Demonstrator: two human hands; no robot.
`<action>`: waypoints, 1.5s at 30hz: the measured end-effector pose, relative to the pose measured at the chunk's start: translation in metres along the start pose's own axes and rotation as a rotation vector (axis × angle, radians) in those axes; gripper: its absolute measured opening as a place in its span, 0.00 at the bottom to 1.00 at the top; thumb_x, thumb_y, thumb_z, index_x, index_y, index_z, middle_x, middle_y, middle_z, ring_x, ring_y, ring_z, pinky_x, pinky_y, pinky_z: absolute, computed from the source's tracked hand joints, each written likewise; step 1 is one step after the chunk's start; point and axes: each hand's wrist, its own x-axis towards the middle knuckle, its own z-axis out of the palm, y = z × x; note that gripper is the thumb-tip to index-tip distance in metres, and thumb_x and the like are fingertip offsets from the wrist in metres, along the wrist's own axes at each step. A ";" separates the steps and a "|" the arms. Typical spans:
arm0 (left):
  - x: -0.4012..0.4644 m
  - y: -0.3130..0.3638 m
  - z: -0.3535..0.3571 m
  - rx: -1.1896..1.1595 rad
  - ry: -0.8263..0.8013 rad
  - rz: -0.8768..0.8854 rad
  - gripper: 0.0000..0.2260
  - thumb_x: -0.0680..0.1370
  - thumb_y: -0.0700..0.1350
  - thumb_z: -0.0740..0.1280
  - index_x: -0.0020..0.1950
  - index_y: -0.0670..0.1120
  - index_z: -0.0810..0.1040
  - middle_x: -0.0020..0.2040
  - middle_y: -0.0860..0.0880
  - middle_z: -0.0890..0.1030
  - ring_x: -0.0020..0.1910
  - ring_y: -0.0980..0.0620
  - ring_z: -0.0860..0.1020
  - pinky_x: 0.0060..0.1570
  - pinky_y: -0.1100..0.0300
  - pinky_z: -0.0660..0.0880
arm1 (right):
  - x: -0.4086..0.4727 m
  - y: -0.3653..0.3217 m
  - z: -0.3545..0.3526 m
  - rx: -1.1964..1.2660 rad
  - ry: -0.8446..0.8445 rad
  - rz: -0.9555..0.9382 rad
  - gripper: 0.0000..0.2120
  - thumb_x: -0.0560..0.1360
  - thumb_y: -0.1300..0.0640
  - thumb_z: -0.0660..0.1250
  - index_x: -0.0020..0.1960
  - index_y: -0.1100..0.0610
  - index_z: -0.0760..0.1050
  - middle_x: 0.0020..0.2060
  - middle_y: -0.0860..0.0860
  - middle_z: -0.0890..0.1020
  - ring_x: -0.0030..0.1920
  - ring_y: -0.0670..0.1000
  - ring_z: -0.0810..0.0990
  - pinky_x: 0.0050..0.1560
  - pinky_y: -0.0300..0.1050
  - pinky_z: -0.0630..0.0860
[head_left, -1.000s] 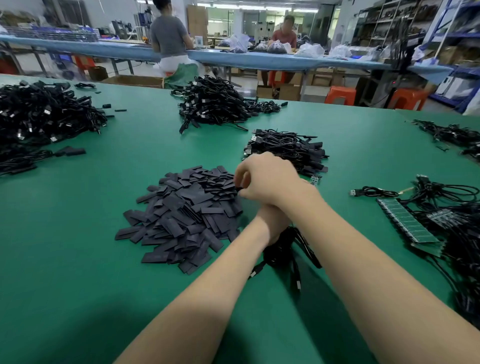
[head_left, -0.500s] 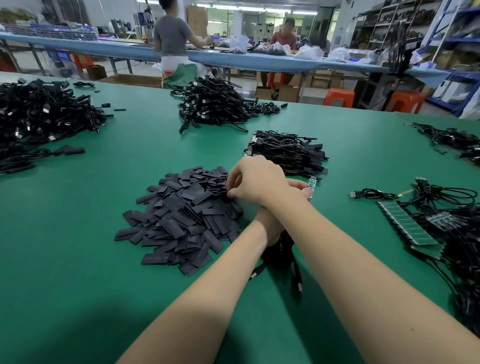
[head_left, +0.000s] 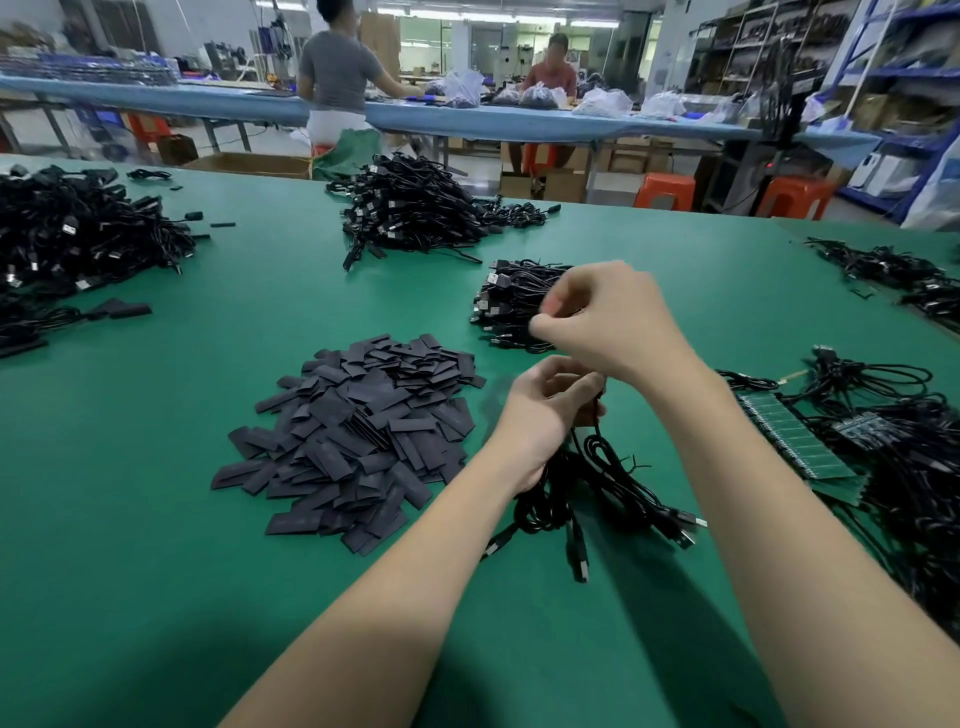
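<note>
1. Two hands meet over the middle of the green bench (head_left: 130, 545), one above the other.
2. The left hand (head_left: 540, 415) grips a bundle of black USB cables (head_left: 587, 483), its fingers curled round the bundle's upper end. The loops and plugs hang from the hand and splay onto the bench just on the near side of it.
3. The right hand (head_left: 613, 322) sits higher and further out. Its fingers are bent and the thumb is drawn in towards the fingertips. They are blurred, so I cannot tell whether they pinch anything.
4. Both bare forearms come in from the bottom edge and converge. The right wrist passes just above the left hand's fingers.
5. A pile of flat black sleeves (head_left: 353, 431) lies just to the left of the left hand.
6. A small stack of cables (head_left: 506, 299) lies right behind the right hand.
7. A green circuit-board strip (head_left: 795, 441) and a tangle of cables (head_left: 893, 457) crowd the bench close to the right forearm.
8. Larger cable heaps sit further off, one at the far centre (head_left: 410, 208) by the bench's back edge and one at the far left (head_left: 78, 234).
9. The widest room lies to the near left, where green surface runs to the picture's edge. A narrower lane runs between the sleeves and the far heaps.
</note>
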 end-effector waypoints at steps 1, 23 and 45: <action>0.000 0.000 -0.001 -0.012 0.003 -0.013 0.02 0.80 0.37 0.69 0.50 0.42 0.78 0.40 0.48 0.82 0.34 0.55 0.81 0.37 0.64 0.77 | -0.004 0.010 -0.006 0.022 0.079 0.040 0.05 0.67 0.51 0.72 0.34 0.50 0.78 0.31 0.41 0.80 0.36 0.39 0.77 0.35 0.31 0.70; -0.005 0.001 0.000 0.047 -0.062 0.025 0.04 0.80 0.38 0.68 0.53 0.44 0.80 0.39 0.49 0.85 0.36 0.56 0.80 0.39 0.66 0.76 | -0.052 0.081 0.010 1.028 0.078 0.382 0.09 0.72 0.65 0.77 0.45 0.61 0.77 0.34 0.54 0.83 0.32 0.49 0.82 0.39 0.37 0.80; -0.006 0.006 -0.003 0.074 -0.197 -0.038 0.07 0.80 0.38 0.68 0.51 0.48 0.84 0.42 0.52 0.84 0.35 0.57 0.77 0.39 0.68 0.74 | -0.061 0.092 -0.006 1.517 0.171 0.455 0.15 0.65 0.64 0.77 0.51 0.61 0.83 0.44 0.54 0.87 0.43 0.48 0.85 0.48 0.36 0.80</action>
